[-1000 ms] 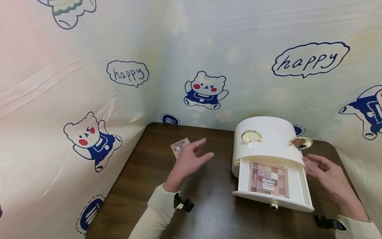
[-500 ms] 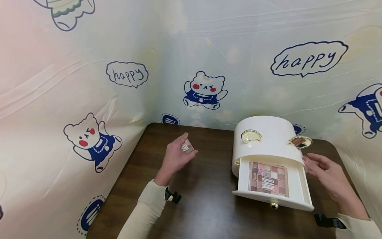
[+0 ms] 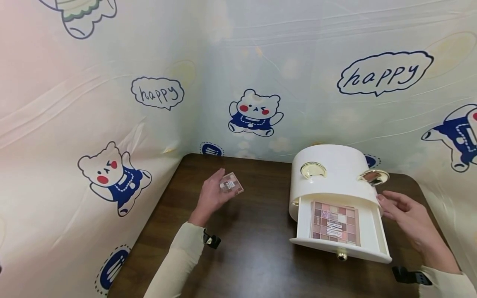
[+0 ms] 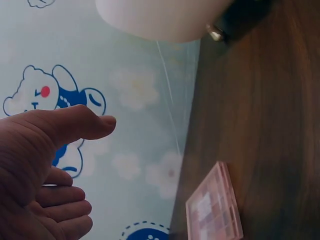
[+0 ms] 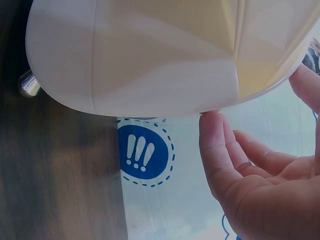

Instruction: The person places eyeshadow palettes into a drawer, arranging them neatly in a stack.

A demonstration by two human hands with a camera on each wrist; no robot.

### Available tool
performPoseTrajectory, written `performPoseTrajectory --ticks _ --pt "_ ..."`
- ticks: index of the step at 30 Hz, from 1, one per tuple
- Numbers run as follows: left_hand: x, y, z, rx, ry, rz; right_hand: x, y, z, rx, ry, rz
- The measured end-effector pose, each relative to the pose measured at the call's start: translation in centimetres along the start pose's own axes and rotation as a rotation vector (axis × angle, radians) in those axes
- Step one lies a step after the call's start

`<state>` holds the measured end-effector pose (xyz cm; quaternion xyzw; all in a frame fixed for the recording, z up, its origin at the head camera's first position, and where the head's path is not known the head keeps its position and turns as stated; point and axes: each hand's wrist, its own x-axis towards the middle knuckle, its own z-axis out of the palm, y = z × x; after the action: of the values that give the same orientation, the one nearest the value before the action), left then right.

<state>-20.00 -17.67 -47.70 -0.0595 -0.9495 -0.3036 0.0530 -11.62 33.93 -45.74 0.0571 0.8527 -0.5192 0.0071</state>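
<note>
— Lying flat on the counter (image 3: 261, 256), is it, that small palette (image 3: 231, 183)?

— Yes, at the far left, close to the corner where the bear-print backdrop (image 3: 255, 111) meets the wood. Its checkered pink and brown face is up.

— And the left hand (image 3: 212, 194)?

— Just beside it, on the near left. Its fingers are loose and slack and its thumb is stretched out. The wrist view shows a gap between it and the small palette, so it grips nothing.

— What about the right hand (image 3: 406, 223)?

— Well apart from the left one, over at the right. Its fingers are relaxed, and the thumb tip touches the right side of the white organiser box (image 3: 335, 182).

— Is that box closed?

— No. Its drawer (image 3: 372, 244) stands pulled out towards the near edge, with a large palette (image 3: 335, 223) lying flat inside. A gold knob (image 3: 340, 254) sits on the drawer front.
</note>
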Motion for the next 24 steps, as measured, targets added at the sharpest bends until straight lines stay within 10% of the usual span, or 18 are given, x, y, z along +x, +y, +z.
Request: performPoseTrajectory --ticks 24 --pt "3.0 -6.7 4.2 0.038 -0.123 -0.206 0.0 0.1 0.0 -0.01 0.014 0.013"
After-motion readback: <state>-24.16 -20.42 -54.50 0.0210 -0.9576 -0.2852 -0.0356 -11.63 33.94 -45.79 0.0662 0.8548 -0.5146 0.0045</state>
